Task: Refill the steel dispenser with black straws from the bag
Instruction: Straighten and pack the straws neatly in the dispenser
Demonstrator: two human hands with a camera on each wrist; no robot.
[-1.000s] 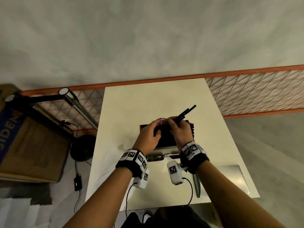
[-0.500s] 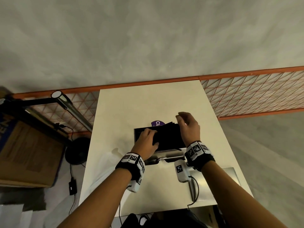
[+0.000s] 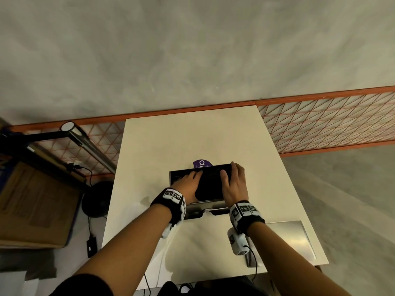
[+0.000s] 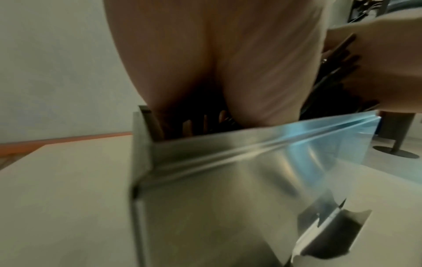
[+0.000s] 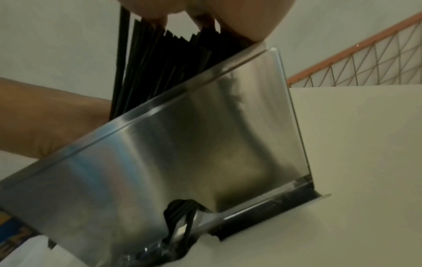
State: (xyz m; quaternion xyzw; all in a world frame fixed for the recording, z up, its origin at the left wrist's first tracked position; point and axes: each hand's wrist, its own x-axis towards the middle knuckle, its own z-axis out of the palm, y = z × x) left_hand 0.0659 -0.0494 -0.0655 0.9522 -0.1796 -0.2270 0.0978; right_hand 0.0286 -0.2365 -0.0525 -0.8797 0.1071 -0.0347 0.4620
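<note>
The steel dispenser [image 3: 176,178] stands open-topped in the middle of the white table [image 3: 192,137], packed with black straws [image 3: 210,185]. My left hand [image 3: 189,182] lies flat on the straws at the left end, fingers reaching down into the box [image 4: 228,180]. My right hand [image 3: 234,182] rests over the right end, thumb on the pile and fingers on the far side. In the right wrist view the straws [image 5: 160,63] stick up unevenly above the steel wall [image 5: 182,144] under my fingertips. Straws also show in the bottom front slot [image 5: 180,213]. A purple-labelled bag [image 3: 202,164] peeks out behind the dispenser.
A flat steel lid [image 3: 288,238] lies on the table at the near right. An orange wire-mesh fence [image 3: 320,124] runs behind the table. A cardboard box [image 3: 36,201] and a black stand [image 3: 97,199] are on the floor to the left.
One second ago my right hand held a few straws above the dispenser. It let them go into the box, and now both hands lie on the straw pile.
</note>
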